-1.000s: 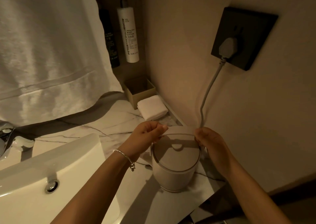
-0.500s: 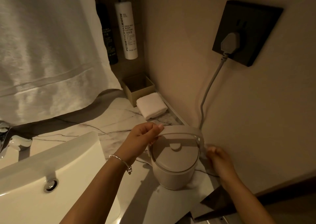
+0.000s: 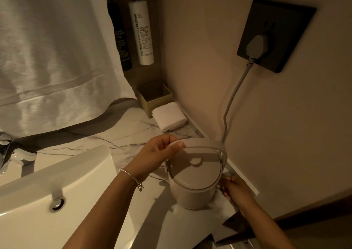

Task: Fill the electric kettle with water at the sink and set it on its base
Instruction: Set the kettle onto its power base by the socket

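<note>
One marble counter [image 3: 118, 132] runs from white sink [image 3: 57, 182] to beige wall. The lidded kettle [image 3: 194, 178] stands at its wall end; left hand [image 3: 162, 150] pinches its raised handle, right hand [image 3: 235, 190] curls low beside it, grip unclear. Corner box [image 3: 155, 96] is shadowed inside.

The kettle [image 3: 194, 189] sits on the bench [image 3: 133, 134] near its right edge, close to the wall [image 3: 276, 134]. Its lid [image 3: 190, 174] is on. The left hand [image 3: 159, 153] pinches the handle [image 3: 205, 143] with its fingers [image 3: 176, 145]. The right hand [image 3: 236, 189] is low beside the kettle's right side. The sink [image 3: 57, 172] is on the left. A folded towel [image 3: 169, 118] lies near the back right corner.
</note>
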